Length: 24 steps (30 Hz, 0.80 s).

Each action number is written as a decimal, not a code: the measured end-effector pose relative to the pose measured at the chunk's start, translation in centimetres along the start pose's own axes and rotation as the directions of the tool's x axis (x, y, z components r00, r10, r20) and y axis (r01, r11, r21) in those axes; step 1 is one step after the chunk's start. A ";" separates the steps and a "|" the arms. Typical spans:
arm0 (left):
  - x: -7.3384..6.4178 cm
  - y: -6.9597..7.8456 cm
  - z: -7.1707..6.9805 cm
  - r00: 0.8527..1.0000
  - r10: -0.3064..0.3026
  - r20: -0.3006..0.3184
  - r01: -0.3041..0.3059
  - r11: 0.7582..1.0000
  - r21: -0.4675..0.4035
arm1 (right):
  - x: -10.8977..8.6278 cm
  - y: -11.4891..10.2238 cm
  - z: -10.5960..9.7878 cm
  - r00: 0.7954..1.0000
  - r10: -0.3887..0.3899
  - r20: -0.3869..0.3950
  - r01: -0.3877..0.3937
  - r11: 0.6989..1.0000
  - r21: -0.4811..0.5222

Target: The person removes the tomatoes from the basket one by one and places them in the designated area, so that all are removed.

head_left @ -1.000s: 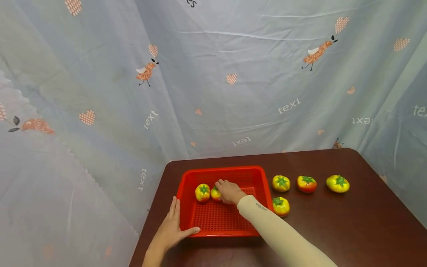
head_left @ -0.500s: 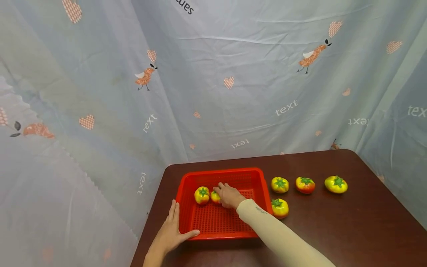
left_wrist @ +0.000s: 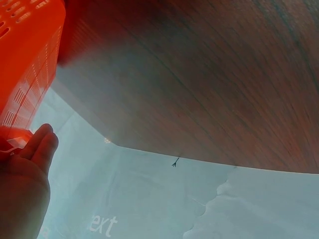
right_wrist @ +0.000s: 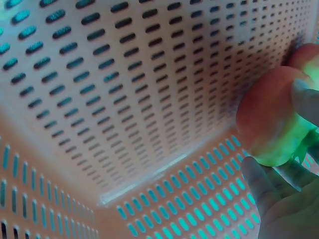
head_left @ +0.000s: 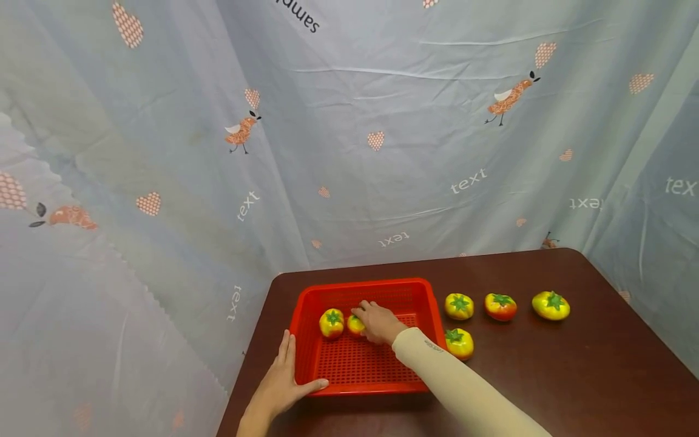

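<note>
A red plastic basket (head_left: 377, 388) with slotted walls stands on the dark table. Inside it, two glossy yellow-and-red persimmons with green leafy tops sit side by side. My right hand (head_left: 382, 323) reaches into the basket and holds the right-hand persimmon (head_left: 355, 326). In the right wrist view, thumb and fingertips (right_wrist: 251, 172) lie on opposite sides of that persimmon (right_wrist: 266, 112). The other persimmon (head_left: 331, 323) lies just left of it. My left hand (head_left: 278, 382) rests against the basket's front left corner, fingers straight along the side and thumb on the front rim.
Right of the basket, several more persimmons lie on the table (head_left: 568, 370): one near the wall (head_left: 459, 306), one in front of it (head_left: 460, 344), and two farther right, a redder one (head_left: 500, 308) and a yellow one (head_left: 550, 305). A patterned curtain (head_left: 349, 152) hangs behind.
My right hand has shifted slightly right, so more of the persimmon under its fingers shows. The left hand and basket stay put; the head view has tilted a little.
</note>
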<state>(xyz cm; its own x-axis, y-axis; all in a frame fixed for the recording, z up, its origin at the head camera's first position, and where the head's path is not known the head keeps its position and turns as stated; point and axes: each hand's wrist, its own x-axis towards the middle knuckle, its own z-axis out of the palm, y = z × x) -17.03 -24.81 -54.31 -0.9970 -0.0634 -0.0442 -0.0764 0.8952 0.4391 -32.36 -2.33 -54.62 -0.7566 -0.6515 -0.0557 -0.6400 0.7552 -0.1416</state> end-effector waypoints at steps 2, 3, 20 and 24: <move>0.0 0.0 0.1 1.000 -0.006 0.007 0.006 1.000 0.001 | -0.1 0.1 -0.3 1.000 -0.006 -0.009 0.006 1.000 0.009; 0.0 0.0 0.1 1.000 -0.007 0.007 0.007 1.000 0.000 | -0.1 0.1 -0.5 1.000 -0.011 -0.013 0.011 1.000 0.012; 0.3 -0.1 0.0 1.000 -0.012 0.005 0.012 1.000 0.012 | -1.0 0.6 -2.8 0.991 -0.086 -0.102 0.083 0.996 -0.033; 0.4 0.0 0.1 1.000 -0.010 0.012 0.009 1.000 0.017 | -1.2 0.8 -3.3 0.995 -0.062 -0.079 0.060 0.998 -0.020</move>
<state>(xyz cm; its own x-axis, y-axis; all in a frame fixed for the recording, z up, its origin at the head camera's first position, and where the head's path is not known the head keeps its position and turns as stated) -17.44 -24.83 -54.43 -0.9960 -0.0666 -0.0592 -0.0855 0.9017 0.4237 -32.37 -0.72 -51.38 -0.7238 -0.6893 0.0310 -0.6871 0.7158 -0.1249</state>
